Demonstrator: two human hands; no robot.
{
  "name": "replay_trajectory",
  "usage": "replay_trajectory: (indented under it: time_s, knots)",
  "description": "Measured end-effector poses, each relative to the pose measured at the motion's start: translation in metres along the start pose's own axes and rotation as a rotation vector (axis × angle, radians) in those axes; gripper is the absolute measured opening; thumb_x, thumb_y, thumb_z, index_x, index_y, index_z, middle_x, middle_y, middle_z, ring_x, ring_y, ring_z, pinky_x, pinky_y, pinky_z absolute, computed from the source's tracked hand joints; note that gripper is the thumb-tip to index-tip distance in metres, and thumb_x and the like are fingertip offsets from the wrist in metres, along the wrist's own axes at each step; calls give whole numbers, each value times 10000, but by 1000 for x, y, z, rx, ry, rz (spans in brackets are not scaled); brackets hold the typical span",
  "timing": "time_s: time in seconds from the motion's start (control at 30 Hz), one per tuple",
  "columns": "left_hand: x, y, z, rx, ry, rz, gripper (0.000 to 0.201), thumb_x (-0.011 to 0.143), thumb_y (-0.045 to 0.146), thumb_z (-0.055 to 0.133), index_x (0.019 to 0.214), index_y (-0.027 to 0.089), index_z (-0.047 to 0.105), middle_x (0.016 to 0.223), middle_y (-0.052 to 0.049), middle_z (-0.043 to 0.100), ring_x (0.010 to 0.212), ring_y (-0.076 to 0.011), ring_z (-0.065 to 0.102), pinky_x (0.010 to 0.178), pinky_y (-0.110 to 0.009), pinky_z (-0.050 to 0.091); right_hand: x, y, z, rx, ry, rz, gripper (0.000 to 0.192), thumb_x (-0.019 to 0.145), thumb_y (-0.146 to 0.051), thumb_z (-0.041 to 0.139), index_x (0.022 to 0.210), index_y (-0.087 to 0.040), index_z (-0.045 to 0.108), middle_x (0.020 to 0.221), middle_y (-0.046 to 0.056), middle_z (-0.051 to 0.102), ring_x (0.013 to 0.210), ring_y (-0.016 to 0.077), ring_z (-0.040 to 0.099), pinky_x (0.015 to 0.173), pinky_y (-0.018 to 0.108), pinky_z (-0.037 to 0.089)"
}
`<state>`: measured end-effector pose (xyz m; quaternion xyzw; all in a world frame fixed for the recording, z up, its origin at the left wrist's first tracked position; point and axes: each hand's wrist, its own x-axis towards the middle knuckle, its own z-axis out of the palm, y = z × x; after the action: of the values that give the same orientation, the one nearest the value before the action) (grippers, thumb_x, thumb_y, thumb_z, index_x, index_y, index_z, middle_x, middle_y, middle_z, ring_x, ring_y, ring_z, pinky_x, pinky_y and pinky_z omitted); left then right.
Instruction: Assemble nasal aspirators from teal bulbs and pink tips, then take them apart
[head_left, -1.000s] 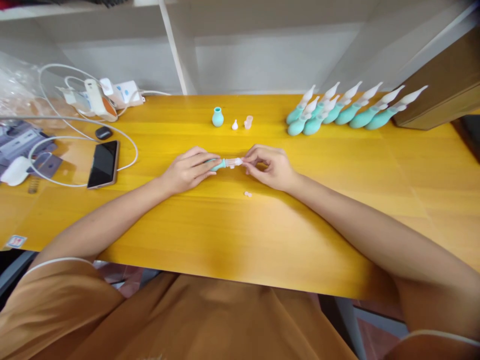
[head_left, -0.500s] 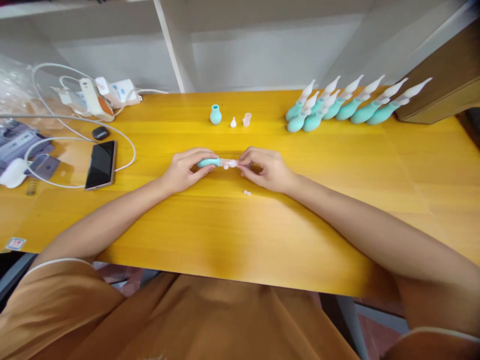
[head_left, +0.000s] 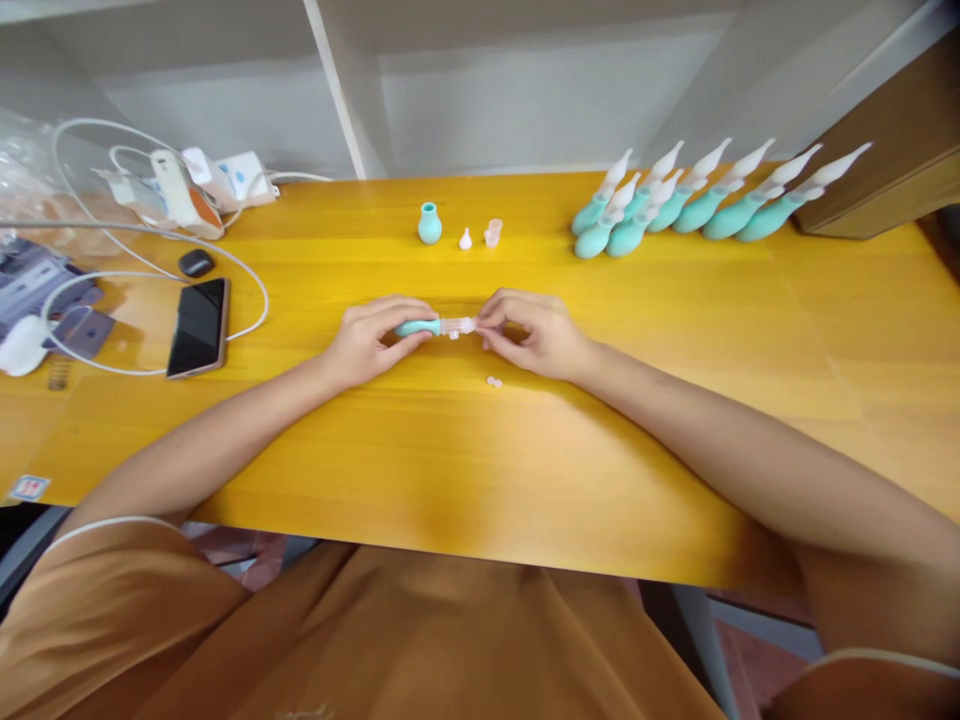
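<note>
My left hand (head_left: 377, 340) is closed around the teal bulb of a nasal aspirator (head_left: 454, 326), which lies sideways with its clear connector towards the right. The fingers of my right hand (head_left: 531, 332) pinch the pale tip at the other end and hide part of it. Two tiny pale round pieces (head_left: 494, 381) lie on the table just below my right hand. Farther back stand a loose teal bulb (head_left: 430, 225) with its mouth upward, a small white nozzle tip (head_left: 465, 239) and a clear pinkish connector (head_left: 493, 233).
At the back right stand several assembled aspirators (head_left: 705, 207), beside a brown box (head_left: 877, 150). On the left are a phone (head_left: 198, 328), white cables, a black earbud-case-like object (head_left: 196, 263) and chargers (head_left: 244, 178). A shelf unit (head_left: 450, 120) borders the table's back.
Both hands keep the same hold on the aspirator, with hardly any movement. The camera view has shifted slightly.
</note>
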<state>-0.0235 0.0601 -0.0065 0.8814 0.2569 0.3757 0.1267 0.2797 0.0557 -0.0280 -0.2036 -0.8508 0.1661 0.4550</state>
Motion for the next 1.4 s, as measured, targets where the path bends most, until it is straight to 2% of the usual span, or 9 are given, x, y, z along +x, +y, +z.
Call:
replay_trajectory:
  time_s: [0.1, 0.27, 0.37, 0.57, 0.73, 0.97, 1.13, 1.27, 1.4]
  knots:
    - [0, 3, 1, -24, -4, 15, 224, 1052, 311, 741, 1245, 220, 808, 1194, -115, 857, 1112, -229, 828, 1021, -381, 663, 0, 0, -1, 22, 13, 15, 36, 1062, -256, 690, 1053, -253, 725, 1001, 65, 799, 865, 205, 769, 758, 344, 619]
    - [0, 22, 13, -104, -143, 105, 289, 1065, 316, 723, 1345, 264, 773, 1248, -123, 847, 1141, -235, 826, 1020, -400, 677, 4, -3, 0, 52, 0, 66, 100, 1074, -309, 682, 1071, -252, 764, 1037, 84, 818, 904, 218, 786, 779, 364, 640]
    - [0, 34, 19, -95, -102, 99, 311, 1068, 296, 718, 1375, 250, 745, 1273, -128, 835, 1184, -233, 810, 1037, -390, 666, 6, -5, 2, 80, -29, 88, 124, 1078, -326, 678, 1060, -245, 770, 1028, 82, 818, 912, 211, 787, 776, 354, 641]
    - [6, 29, 16, -82, 8, -52, 226, 1029, 313, 743, 1235, 219, 739, 1202, -109, 814, 1135, -241, 776, 1028, -412, 624, 5, -1, 6, 323, 138, 327, 231, 1035, -443, 761, 994, -217, 735, 951, 62, 788, 769, 176, 770, 716, 323, 646]
    - [11, 21, 15, -144, 12, -196, 208, 997, 269, 707, 1196, 207, 723, 1169, -88, 786, 1084, -222, 740, 992, -379, 587, 4, 2, 9, 443, 205, 441, 348, 978, -528, 825, 988, -205, 695, 932, 53, 780, 731, 153, 754, 723, 313, 656]
    - [11, 17, 17, -224, 17, -305, 217, 1009, 347, 725, 1168, 200, 718, 1152, -75, 799, 1056, -209, 742, 985, -355, 591, 3, -1, 8, 381, 151, 370, 330, 968, -520, 836, 998, -223, 696, 900, 32, 769, 730, 151, 762, 727, 295, 662]
    - [7, 12, 20, -286, 25, -350, 323, 985, 428, 782, 1199, 206, 686, 1190, -88, 797, 1096, -220, 760, 987, -364, 595, 1, -1, 8, 353, 63, 348, 340, 991, -513, 816, 1156, -233, 715, 998, 48, 813, 762, 167, 793, 732, 311, 679]
    - [3, 5, 24, -393, 47, -362, 338, 994, 460, 786, 1180, 215, 646, 1160, -87, 790, 1061, -203, 761, 941, -345, 590, 0, 0, 7, 307, 36, 352, 301, 990, -493, 822, 1043, -215, 722, 1034, 70, 832, 694, 157, 783, 628, 282, 649]
    - [2, 4, 22, -349, -4, -323, 292, 1026, 441, 758, 1159, 217, 626, 1178, -93, 770, 1089, -203, 739, 982, -360, 568, 0, -3, 4, 199, -7, 256, 241, 1015, -445, 799, 993, -219, 721, 943, 54, 819, 671, 153, 746, 584, 271, 588]
